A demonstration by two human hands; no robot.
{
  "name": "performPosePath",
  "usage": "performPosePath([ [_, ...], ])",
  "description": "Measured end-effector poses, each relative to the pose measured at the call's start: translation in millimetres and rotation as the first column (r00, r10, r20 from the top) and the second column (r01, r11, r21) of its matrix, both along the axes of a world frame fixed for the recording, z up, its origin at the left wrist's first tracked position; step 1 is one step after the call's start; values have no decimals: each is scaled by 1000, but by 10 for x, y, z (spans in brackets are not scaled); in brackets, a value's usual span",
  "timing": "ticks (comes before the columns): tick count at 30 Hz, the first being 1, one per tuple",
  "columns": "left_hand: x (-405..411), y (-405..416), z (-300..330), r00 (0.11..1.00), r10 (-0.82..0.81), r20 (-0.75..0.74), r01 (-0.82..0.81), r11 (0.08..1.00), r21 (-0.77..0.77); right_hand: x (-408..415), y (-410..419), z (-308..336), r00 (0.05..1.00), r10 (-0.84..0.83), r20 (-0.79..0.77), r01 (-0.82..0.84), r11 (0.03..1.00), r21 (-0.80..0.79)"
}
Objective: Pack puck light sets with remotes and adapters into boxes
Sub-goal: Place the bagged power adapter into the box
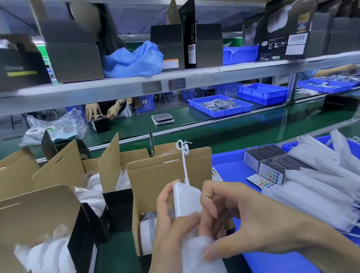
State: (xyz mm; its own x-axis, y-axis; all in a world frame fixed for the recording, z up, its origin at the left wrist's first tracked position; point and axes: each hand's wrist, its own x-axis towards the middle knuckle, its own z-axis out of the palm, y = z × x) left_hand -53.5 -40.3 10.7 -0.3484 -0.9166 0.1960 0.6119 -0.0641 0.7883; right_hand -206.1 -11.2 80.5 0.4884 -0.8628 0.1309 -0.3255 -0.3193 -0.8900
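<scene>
Hands meet over an open box [170,180]. The left hand [171,220] curls round a white adapter [186,199], thumb and fingers gripping its sides. The right hand [247,219] pinches the foam sleeve [199,263] beneath it, other fingers loosely bent. The sleeve hides the adapter's lower half. A white cord [184,157] with a knotted loop rises from the adapter's top. The box contents are hard to make out.
</scene>
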Motion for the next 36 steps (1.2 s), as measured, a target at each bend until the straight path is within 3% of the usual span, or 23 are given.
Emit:
performPosePath([
  [5, -78, 46, -23, 948, 254, 190, -235, 965, -116, -29, -35, -73, 1000, -21, -23, 21, 1000, 0],
  [10, -120, 5, -75, 894, 331, 300, -293, 941, -168, -113, -21, -107, 998, -34, -57, 34, 999, -3],
  [15, -196, 73, -91, 920, 231, 318, -184, 968, -171, -243, 20, -141, 999, -41, 9, 41, 999, 34],
  [18, -287, 113, -104, 966, 130, 224, -112, 990, -91, -298, 12, -193, 953, -158, 257, 151, 987, 48],
  [22, -367, 137, -101, 956, 230, 181, -214, 971, -103, -293, 21, -186, 964, -113, 240, 112, 994, 19],
  [28, -377, 104, -32, 936, 259, 237, -240, 965, -106, -276, 22, -276, 918, -191, 347, 234, 969, -86],
  [33, -320, 191, -69, 975, 9, 221, 9, 997, -81, -261, -36, -288, 838, -258, 480, 368, 918, -150],
  [36, -295, 211, -62, 984, -58, 171, 64, 998, -27, -308, -102, -257, 835, -268, 480, 394, 901, -181],
])
